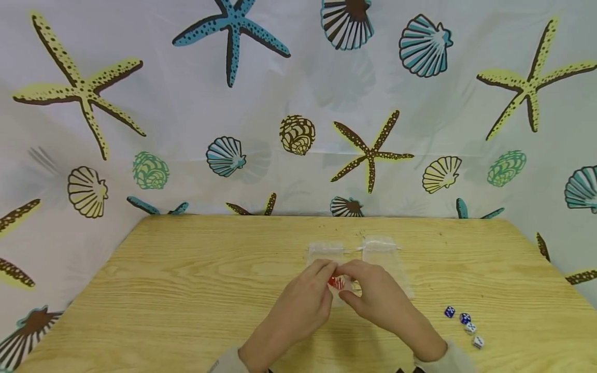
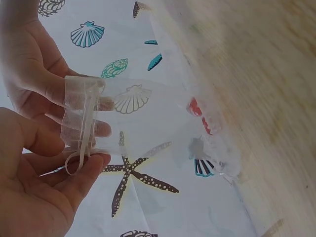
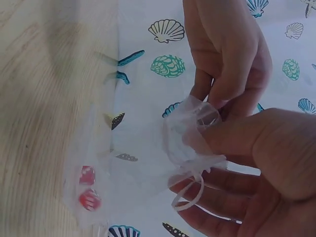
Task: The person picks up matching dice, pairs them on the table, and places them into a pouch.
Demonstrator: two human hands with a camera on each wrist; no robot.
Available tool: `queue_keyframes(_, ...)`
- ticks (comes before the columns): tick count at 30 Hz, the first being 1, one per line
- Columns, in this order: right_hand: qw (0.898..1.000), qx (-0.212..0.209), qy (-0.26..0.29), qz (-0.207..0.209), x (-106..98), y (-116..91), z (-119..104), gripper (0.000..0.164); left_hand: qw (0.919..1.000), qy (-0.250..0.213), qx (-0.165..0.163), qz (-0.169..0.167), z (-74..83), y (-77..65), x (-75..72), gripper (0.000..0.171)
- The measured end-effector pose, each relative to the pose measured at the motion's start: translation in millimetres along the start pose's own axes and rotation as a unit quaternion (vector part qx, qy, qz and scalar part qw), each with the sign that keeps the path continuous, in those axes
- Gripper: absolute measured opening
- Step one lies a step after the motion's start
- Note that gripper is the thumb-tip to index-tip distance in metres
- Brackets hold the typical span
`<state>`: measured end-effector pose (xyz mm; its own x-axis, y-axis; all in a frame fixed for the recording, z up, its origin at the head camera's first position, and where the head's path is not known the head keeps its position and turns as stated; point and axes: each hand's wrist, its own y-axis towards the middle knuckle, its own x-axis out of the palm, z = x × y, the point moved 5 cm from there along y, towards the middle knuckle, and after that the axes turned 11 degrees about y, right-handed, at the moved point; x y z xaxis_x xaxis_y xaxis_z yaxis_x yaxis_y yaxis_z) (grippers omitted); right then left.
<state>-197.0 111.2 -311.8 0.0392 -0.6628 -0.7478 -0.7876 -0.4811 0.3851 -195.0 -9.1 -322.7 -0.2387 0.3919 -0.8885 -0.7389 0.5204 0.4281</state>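
Note:
Both hands hold a sheer white drawstring bag (image 2: 148,113) by its mouth, above the wooden table. Inside, low in the bag, are small red dice (image 3: 87,175) with white marks; they also show between the hands in the head view. My left hand (image 1: 303,298) pinches one side of the mouth, thumb and fingers close by the cord loop in the left wrist view. My right hand (image 1: 380,292) grips the other side, its thumb at the opening and its fingers behind the sheer cloth in the right wrist view.
Two more sheer bags lie flat beyond the hands, a left bag (image 1: 325,249) and a right bag (image 1: 387,264). Right of the hands sit blue dice (image 1: 450,312) and white dice (image 1: 478,342). A cloth printed with shells and starfish (image 1: 280,103) hangs behind the table (image 1: 196,280).

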Motion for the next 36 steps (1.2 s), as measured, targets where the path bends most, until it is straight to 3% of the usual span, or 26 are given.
queue_keyframes(7,0.996,0.025,0.042,-0.073,-13,-4,9,0.049,0.9999,0.009,0.008,0.003,-0.7,2.0,-1.1,0.041)
queue_keyframes(12,0.994,0.016,0.068,-0.090,-21,-4,12,0.058,0.9998,0.018,0.002,-0.004,-3.2,2.3,-2.8,0.042)
queue_keyframes(17,0.995,0.011,0.075,-0.072,-26,-3,16,0.053,0.9998,0.018,-0.009,-0.005,-7.7,2.3,-1.4,0.040)
queue_keyframes(25,0.997,0.010,0.075,-0.018,-27,-2,21,0.021,0.9992,0.019,-0.016,0.031,-12.2,2.3,-3.8,0.031)
queue_keyframes(36,0.995,0.033,0.083,0.037,-30,-2,26,0.014,0.9973,-0.006,-0.066,0.032,-19.2,4.8,-9.4,0.036)
